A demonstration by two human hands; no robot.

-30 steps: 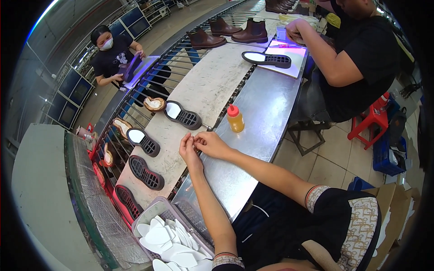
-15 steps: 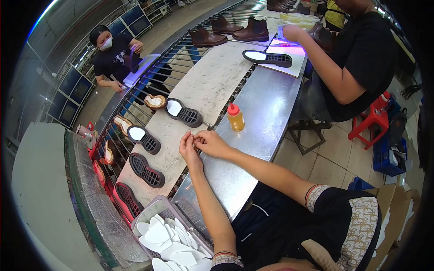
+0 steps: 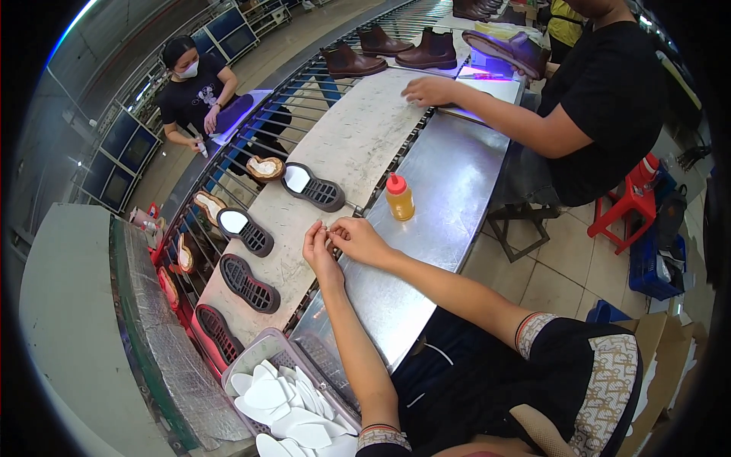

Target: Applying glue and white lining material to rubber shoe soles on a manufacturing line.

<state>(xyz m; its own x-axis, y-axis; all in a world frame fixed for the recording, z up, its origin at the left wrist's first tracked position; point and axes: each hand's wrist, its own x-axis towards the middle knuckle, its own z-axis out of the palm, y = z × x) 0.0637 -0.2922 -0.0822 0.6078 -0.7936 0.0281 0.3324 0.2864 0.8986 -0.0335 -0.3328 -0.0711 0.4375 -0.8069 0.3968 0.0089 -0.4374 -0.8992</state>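
Note:
My left hand (image 3: pixel 323 255) and my right hand (image 3: pixel 359 241) meet over the near edge of the conveyor, fingertips pinched together; what they hold, if anything, is too small to make out. Just beyond them lies a black shoe sole (image 3: pixel 323 196) with a white heel pad. A second padded sole (image 3: pixel 247 233) rests to its left. Nearer are two black soles without pads, one sole (image 3: pixel 250 283) and another sole (image 3: pixel 217 333). A squeeze bottle (image 3: pixel 400 199) with yellow contents and a red cap stands upright on the metal table, right of my right hand.
A lilac basket (image 3: pixel 268 340) of white pads sits at the near left. Boot uppers (image 3: pixel 266 168) line the roller rack. Brown boots (image 3: pixel 426 50) stand at the far end. One co-worker (image 3: pixel 601 114) sits at right, another (image 3: pixel 199 95) across the rack. A red stool (image 3: pixel 626 199) is on the floor.
The right co-worker has lifted a brown boot and reached an arm toward the belt, over the far sole. The co-worker across has shifted their hands. My hands stay nearly in place.

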